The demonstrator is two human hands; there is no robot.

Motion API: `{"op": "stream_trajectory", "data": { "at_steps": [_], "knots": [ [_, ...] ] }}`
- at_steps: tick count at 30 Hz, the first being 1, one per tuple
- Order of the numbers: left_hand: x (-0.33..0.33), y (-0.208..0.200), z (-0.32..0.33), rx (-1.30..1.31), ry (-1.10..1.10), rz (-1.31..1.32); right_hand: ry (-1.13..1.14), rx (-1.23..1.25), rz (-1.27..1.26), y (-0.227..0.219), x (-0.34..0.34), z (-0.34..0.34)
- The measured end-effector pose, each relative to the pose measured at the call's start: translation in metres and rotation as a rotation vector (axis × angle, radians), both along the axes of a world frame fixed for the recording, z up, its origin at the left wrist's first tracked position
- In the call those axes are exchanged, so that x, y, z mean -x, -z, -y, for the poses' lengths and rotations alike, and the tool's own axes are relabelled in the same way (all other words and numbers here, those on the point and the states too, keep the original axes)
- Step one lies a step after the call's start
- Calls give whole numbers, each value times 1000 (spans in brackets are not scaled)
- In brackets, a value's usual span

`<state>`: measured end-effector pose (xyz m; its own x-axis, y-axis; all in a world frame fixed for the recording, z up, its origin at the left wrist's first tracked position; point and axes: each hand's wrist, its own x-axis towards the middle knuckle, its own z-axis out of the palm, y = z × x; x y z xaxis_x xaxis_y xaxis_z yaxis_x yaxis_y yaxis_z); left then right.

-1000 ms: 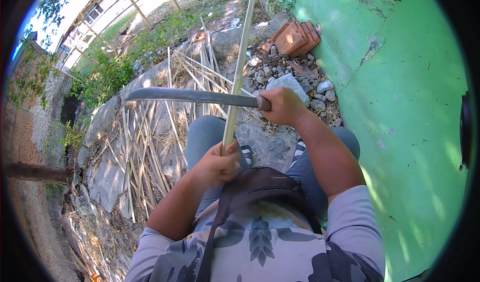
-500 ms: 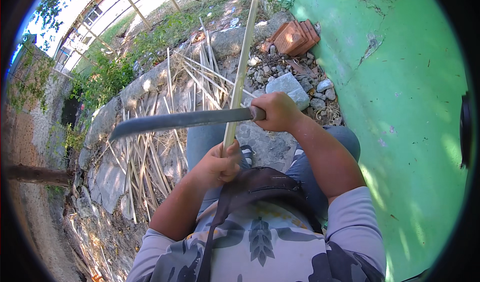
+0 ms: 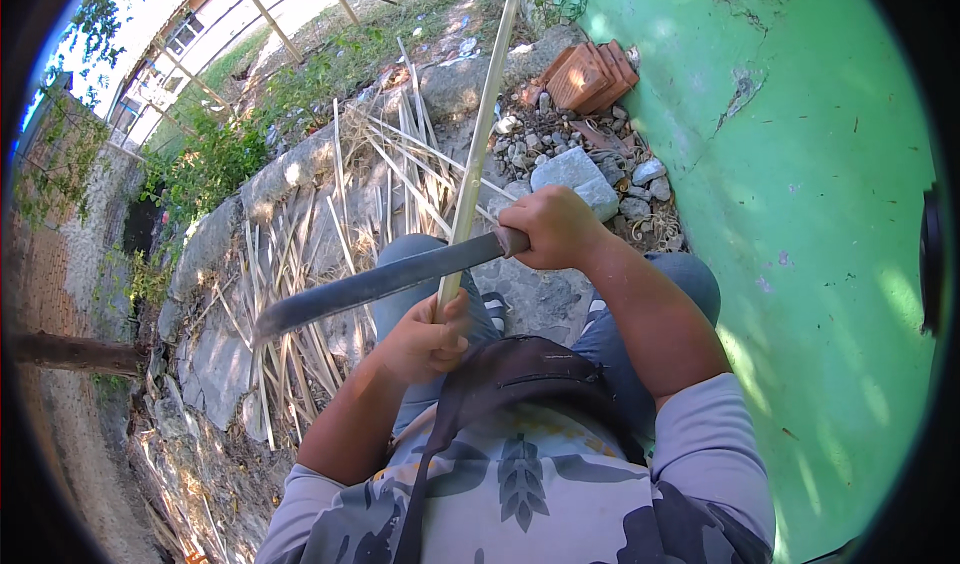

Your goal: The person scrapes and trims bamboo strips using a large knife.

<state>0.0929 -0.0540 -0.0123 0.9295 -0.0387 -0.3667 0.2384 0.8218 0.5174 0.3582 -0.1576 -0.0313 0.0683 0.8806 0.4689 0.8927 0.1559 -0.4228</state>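
Note:
A long pale strip, perhaps split bamboo (image 3: 479, 129), stands tilted in front of me, its top leaning right and away. Near its lower end, my left hand (image 3: 428, 339) is closed around it. My right hand (image 3: 553, 228) grips the short handle of a machete (image 3: 385, 281). The dark blade points left and slightly toward me, crossing the strip just above my left hand. Whether the edge touches the strip or only passes over it, I cannot tell.
Many loose pale strips (image 3: 290, 334) lie on the stone ground at left. Ahead are a grey block (image 3: 577, 179), rubble and stacked clay tiles (image 3: 590, 77). A green wall (image 3: 820, 264) rises at right. A dark bag (image 3: 535, 374) rests against my lap.
The machete's blade tip has swung toward me and a little right, so the blade slants more and lies closer to my left hand. The strip's lower end has shifted slightly left.

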Motion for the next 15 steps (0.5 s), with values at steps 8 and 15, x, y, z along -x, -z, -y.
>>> {"op": "stream_trajectory", "data": {
  "at_steps": [8,15],
  "knots": [
    [-4,-5,-2,38,49,-37,158,23,-130,11,-23,2],
    [5,-5,4,109,51,30,-15,-79,70,-4,-11,2]
  ]
}}
